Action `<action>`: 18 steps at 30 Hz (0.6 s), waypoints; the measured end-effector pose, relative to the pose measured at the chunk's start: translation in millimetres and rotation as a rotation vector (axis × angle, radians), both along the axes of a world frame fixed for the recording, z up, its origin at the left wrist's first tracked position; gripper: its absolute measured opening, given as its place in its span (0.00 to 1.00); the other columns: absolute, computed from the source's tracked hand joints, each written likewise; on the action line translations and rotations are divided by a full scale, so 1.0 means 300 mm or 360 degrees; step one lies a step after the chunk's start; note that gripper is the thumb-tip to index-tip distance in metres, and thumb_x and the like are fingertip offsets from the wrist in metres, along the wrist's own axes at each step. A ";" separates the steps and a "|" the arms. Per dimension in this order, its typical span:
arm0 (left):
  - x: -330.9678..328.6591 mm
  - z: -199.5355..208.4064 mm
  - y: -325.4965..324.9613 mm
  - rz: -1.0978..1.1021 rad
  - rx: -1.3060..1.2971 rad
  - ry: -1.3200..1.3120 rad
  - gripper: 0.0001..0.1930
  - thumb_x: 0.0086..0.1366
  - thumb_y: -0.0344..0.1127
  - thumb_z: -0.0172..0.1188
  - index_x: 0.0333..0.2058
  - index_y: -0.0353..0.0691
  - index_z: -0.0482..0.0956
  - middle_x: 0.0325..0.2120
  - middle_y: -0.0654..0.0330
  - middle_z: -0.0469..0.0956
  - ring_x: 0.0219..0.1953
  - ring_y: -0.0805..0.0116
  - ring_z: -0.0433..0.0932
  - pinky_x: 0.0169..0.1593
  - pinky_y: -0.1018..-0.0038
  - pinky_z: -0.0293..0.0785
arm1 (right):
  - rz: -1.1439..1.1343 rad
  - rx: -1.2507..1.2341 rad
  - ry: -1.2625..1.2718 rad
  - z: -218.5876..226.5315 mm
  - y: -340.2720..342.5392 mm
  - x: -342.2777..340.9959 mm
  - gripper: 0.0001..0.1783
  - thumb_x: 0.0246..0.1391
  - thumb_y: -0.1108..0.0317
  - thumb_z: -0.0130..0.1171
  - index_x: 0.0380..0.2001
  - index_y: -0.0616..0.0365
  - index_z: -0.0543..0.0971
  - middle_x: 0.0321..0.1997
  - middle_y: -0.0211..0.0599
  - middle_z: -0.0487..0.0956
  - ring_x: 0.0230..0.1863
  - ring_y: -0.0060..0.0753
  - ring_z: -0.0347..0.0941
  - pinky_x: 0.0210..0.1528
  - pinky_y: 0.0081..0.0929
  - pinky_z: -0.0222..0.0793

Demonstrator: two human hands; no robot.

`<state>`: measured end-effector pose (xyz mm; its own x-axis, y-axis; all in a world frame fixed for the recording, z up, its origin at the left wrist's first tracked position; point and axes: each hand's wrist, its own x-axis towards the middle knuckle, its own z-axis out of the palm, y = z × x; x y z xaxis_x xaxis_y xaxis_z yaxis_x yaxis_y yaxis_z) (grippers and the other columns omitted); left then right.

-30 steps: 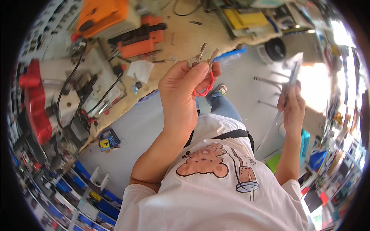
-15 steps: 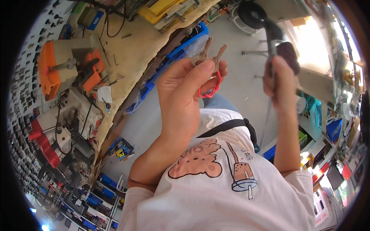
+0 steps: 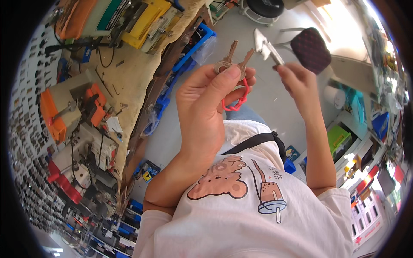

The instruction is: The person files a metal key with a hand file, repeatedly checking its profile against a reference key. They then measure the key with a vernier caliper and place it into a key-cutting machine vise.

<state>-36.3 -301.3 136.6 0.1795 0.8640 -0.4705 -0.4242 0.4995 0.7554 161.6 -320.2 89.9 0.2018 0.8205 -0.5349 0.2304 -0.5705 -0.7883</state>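
My left hand is closed in a pinch on two keys, which point upward from thumb and fingers. A metal ring sits by the key heads, and a red cord loop hangs below them around my fingers. My right hand is raised to the right and closed on a slim silvery tool. Its far end is white and angular and points up and left toward the keys, with a gap between them. The tool's exact kind cannot be made out, and my fingers hide its lower end.
On the left, a worn workbench bears machines with orange and red parts and a yellow one. Blue trays line its edge. A black round stool and a dark cushioned seat stand beyond my hands.
My right hand has moved slightly left and tilted the tool toward the keys. The view has turned, shifting the bench and stools. My left hand keeps its hold on the keys.
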 end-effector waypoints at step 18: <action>-0.041 -0.004 0.043 -0.0241 0.0039 -0.0113 0.07 0.63 0.31 0.52 0.34 0.33 0.76 0.32 0.53 0.78 0.36 0.60 0.79 0.43 0.57 0.78 | -0.0034 0.0441 -0.0423 0.129 -0.053 -0.011 0.29 0.47 0.51 0.66 0.42 0.67 0.79 0.19 0.24 0.71 0.20 0.11 0.59 0.20 0.14 0.51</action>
<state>-48.7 -288.3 135.3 0.3407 0.8356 -0.4309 -0.3981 0.5434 0.7391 158.4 -336.1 128.6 0.3222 0.9207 -0.2202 0.4375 -0.3511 -0.8278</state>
